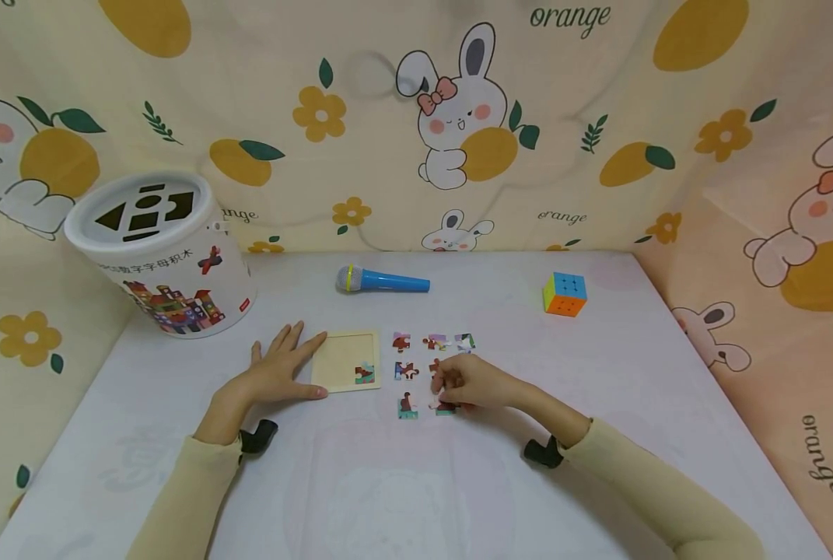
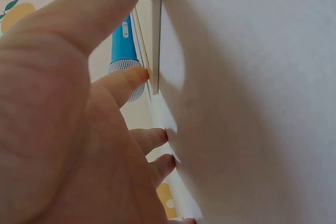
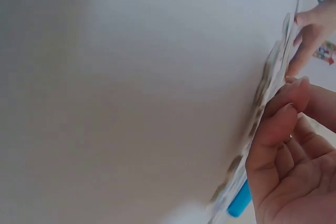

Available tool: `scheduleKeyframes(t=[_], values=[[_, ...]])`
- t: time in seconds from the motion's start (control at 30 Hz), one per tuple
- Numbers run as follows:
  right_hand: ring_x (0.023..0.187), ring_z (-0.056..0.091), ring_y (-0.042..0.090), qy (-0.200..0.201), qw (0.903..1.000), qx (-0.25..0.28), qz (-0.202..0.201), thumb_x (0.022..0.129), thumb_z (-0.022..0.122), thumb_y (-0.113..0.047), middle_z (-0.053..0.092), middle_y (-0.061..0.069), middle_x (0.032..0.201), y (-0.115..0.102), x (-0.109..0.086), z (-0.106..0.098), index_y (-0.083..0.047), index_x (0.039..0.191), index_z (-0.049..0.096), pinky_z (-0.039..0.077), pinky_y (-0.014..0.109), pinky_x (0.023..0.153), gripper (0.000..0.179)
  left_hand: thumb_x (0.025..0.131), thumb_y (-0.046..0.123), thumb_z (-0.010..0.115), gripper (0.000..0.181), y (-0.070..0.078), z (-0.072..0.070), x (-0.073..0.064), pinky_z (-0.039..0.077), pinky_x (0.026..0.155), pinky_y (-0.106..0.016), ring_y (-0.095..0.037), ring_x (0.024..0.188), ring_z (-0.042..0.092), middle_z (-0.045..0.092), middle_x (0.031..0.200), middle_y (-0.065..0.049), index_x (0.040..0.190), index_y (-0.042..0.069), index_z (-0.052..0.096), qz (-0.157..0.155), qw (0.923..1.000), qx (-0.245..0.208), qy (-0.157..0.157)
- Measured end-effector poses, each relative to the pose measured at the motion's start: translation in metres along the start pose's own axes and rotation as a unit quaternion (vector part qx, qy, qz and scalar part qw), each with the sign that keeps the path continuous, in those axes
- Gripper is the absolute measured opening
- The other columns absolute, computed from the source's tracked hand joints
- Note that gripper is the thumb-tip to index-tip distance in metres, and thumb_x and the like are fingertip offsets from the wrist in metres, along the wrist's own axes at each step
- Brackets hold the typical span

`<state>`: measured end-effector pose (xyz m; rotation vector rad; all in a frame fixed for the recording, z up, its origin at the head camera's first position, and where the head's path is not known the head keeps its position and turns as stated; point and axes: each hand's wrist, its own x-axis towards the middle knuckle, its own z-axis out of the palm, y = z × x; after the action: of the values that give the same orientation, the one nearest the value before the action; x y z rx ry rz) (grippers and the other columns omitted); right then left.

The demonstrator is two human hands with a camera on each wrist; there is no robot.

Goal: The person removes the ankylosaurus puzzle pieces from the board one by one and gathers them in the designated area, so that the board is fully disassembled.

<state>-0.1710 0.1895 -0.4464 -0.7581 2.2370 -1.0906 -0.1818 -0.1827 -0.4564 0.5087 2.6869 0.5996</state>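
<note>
My left hand lies with fingers spread at the left side of a shallow wooden puzzle tray, thumb and index fingertip at its edge. One picture puzzle piece sits in the tray's lower right corner. To the right of the tray, loose jigsaw pieces lie in rows, among them a piece at top left and one at bottom left. Over the right-hand pieces is my right hand, fingers bent and thumb close to the index fingertip. It partly covers pieces there; I cannot tell whether it pinches one.
A blue toy microphone lies behind the tray. The coloured puzzle cube stands at back right, and a large white block bucket with a shape-sorter lid at back left. Patterned cloth bounds the table behind and at the sides.
</note>
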Motion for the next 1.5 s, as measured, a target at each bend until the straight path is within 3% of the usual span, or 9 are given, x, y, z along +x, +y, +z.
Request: scheduleKeyframes(t=[0.23,0.47,0.63,0.87,1.17,1.5], values=[[0.056,0.052,0.011,-0.006,0.9989,-0.027,-0.038,0.091,0.065,0.002,0.061,0.001,0.070,-0.024,0.026,0.007,0.000,0.096,0.069,0.045,0.022,0.053,0.006,0.079,0.060,0.076,0.104,-0.001,-0.001,0.000,-0.006,0.102,-0.081,-0.054,0.146,-0.002,0.003,0.162,-0.030,0.158,0.013,0.027,0.003,1.0000,-0.001,0.001],[0.081,0.056,0.015,0.023,0.9951,-0.061,-0.075,0.089,0.065,0.006,0.064,0.006,0.090,-0.050,0.053,0.014,0.003,0.102,0.069,0.050,0.021,0.073,0.014,0.079,0.060,0.076,0.105,-0.001,0.000,0.000,-0.006,0.102,-0.081,-0.054,0.146,-0.002,0.003,0.162,-0.030,0.158,0.013,0.026,0.003,1.0000,-0.001,-0.002],[0.094,0.061,0.023,0.022,0.9952,-0.059,-0.075,0.087,0.061,0.011,0.069,0.015,0.103,-0.059,0.072,0.019,0.006,0.110,0.067,0.053,0.026,0.082,0.024,0.079,0.059,0.076,0.104,-0.001,0.000,0.000,-0.006,0.101,-0.082,-0.054,0.146,-0.001,0.003,0.162,-0.031,0.158,0.013,0.027,0.005,1.0000,-0.003,0.002],[0.115,0.058,0.028,0.012,0.9972,-0.060,-0.044,0.086,0.068,0.008,0.064,0.014,0.123,-0.064,0.087,0.028,0.003,0.124,0.062,0.050,0.034,0.095,0.039,0.079,0.060,0.076,0.105,-0.003,0.001,0.001,-0.004,0.101,-0.082,-0.054,0.146,0.000,0.003,0.162,-0.031,0.158,0.013,0.027,0.004,1.0000,0.001,0.004],[0.108,0.057,0.027,0.002,0.9987,-0.040,-0.030,0.086,0.071,0.007,0.062,0.014,0.120,-0.065,0.093,0.032,0.003,0.127,0.060,0.052,0.026,0.084,0.043,0.079,0.061,0.076,0.105,-0.001,0.000,0.000,-0.005,0.102,-0.082,-0.054,0.146,-0.001,0.002,0.162,-0.030,0.159,0.014,0.026,-0.004,1.0000,0.003,-0.001],[0.103,0.059,0.026,0.013,0.9991,-0.037,-0.017,0.087,0.069,0.005,0.064,0.014,0.111,-0.065,0.096,0.036,0.002,0.124,0.060,0.051,0.030,0.086,0.038,0.080,0.060,0.075,0.104,0.000,-0.001,0.001,-0.006,0.102,-0.081,-0.053,0.146,-0.002,0.001,0.163,-0.029,0.159,0.014,0.025,-0.007,0.9999,0.002,-0.007]])
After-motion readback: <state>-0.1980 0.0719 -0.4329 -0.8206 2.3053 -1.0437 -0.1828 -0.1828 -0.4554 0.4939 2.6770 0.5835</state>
